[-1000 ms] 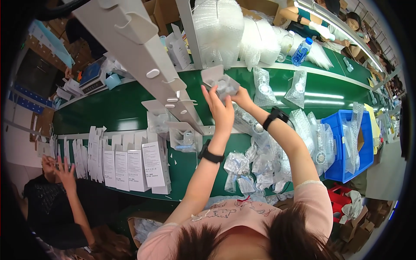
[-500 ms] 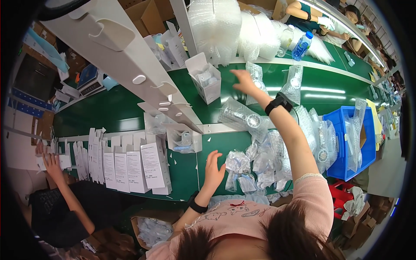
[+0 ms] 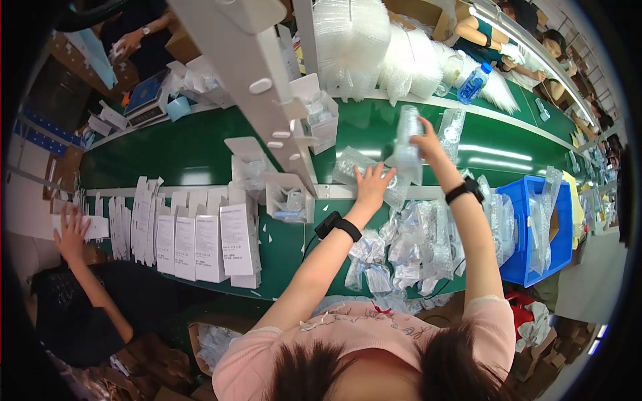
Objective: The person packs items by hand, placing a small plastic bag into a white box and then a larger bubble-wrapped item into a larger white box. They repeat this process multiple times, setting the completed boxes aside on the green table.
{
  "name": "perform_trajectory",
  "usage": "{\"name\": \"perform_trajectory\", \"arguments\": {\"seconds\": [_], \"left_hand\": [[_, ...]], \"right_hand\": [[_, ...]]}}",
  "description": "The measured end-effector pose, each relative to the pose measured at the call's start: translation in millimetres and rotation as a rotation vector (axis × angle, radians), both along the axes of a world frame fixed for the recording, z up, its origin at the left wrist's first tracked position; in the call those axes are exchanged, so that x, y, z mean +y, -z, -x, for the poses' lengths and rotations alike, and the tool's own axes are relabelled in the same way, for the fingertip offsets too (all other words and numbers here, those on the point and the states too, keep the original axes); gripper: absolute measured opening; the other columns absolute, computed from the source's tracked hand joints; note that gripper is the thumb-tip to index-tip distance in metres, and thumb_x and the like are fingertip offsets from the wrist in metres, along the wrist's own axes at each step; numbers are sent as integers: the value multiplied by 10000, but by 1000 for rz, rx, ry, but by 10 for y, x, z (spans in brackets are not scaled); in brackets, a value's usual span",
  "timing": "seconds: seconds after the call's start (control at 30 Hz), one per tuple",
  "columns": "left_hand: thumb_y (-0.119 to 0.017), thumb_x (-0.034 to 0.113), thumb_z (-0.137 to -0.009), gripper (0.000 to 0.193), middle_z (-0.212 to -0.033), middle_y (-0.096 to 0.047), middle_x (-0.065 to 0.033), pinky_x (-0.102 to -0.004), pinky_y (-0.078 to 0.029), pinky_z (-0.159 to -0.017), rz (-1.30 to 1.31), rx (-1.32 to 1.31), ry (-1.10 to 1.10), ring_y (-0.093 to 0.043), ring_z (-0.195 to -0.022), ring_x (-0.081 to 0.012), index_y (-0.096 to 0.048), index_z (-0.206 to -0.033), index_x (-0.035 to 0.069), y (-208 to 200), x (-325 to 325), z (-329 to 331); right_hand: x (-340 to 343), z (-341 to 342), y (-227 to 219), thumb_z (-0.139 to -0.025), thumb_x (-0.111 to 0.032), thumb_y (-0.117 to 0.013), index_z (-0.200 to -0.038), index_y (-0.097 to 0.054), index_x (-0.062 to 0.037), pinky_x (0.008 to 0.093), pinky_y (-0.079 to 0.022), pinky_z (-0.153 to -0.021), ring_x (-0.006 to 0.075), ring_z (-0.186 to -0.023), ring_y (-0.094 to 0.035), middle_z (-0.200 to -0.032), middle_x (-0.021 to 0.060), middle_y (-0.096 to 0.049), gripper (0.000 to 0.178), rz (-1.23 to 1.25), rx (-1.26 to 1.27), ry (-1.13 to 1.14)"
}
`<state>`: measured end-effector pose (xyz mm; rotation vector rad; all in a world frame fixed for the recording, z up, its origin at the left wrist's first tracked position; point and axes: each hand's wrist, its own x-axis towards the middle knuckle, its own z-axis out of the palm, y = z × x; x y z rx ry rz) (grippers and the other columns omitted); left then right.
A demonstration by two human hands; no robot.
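Note:
My right hand (image 3: 426, 140) grips a clear bubble-wrap bag (image 3: 407, 144), raised above the green bench and blurred by motion; what it holds cannot be made out. My left hand (image 3: 372, 184) has its fingers spread, reaching over a second bubble-wrapped packet (image 3: 348, 166) that lies across the bench's metal strip. Whether the fingers touch it, I cannot tell. Another bubble-wrapped item (image 3: 452, 130) lies beyond my right wrist. Nearer me is a heap of small clear bags (image 3: 368, 248) and bubble-wrapped packets (image 3: 435, 230).
Open white boxes holding bagged parts (image 3: 289, 200) stand left of my hands, by a grey metal post (image 3: 267, 100). A row of white cartons (image 3: 206, 240) stands farther left, near a co-worker's hand (image 3: 71, 230). A blue bin (image 3: 528, 264) is at right; bubble-wrap stacks (image 3: 351, 50) and a bottle (image 3: 473, 85) stand behind.
My right hand has taken hold of a bubble-wrap bag and lifted it. My left hand has moved forward and right, over the packet on the metal strip. The view has shifted slightly.

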<state>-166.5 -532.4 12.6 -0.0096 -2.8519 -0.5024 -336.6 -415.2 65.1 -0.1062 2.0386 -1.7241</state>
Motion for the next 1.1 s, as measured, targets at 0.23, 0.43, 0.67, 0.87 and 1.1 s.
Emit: {"name": "perform_trajectory", "arguments": {"seconds": [0.23,0.43,0.67,0.87,1.1], "left_hand": [[-628,119,-662,656,-1032,-551,-135,-575,-299,-888,46,-265,-88,-465,-1050,-302,-371,-1265,139,-344,-216,-190],[-684,294,-679,762,-906,-578,-182,-413,-450,-761,-434,-483,-316,-541,-920,-361,-293,-1274,25,-627,-8,-893],[-642,128,-748,371,-919,-599,-152,-314,-481,-720,-817,-75,-111,-601,-828,-240,-514,-1064,-19,-990,-319,-1972],[-580,17,-763,247,-897,-593,-72,-231,-452,-655,-808,379,-475,-567,-796,-117,-522,-1004,24,-1710,-1306,-2441],[-630,253,-725,428,-897,-582,-167,-350,-471,-730,-262,171,-843,-593,-855,-227,-505,-1056,13,-1426,-2528,-1673]], "right_hand": [[629,-942,-797,-692,34,-471,-1343,-255,-145,436,-415,-898,303,-1081,-485,-1225,129,-454,709,744,-378,227],[936,-1810,-807,-642,9,-486,-1362,-234,-121,359,-371,-948,267,-1144,-430,-1289,129,-396,774,716,-241,14],[654,-2348,-169,-625,-98,-628,-1341,-288,-121,394,-334,-959,355,-1162,-377,-1321,212,-307,793,-478,444,-453],[-59,-2511,-534,-626,-254,-726,-1271,-376,-128,436,-341,-941,423,-1121,-365,-1220,260,-361,744,-701,934,-433],[-1156,-2826,-560,-688,-197,-680,-1253,-350,-156,412,-472,-727,395,-823,-556,-1035,230,-495,656,-346,796,-597]]}}
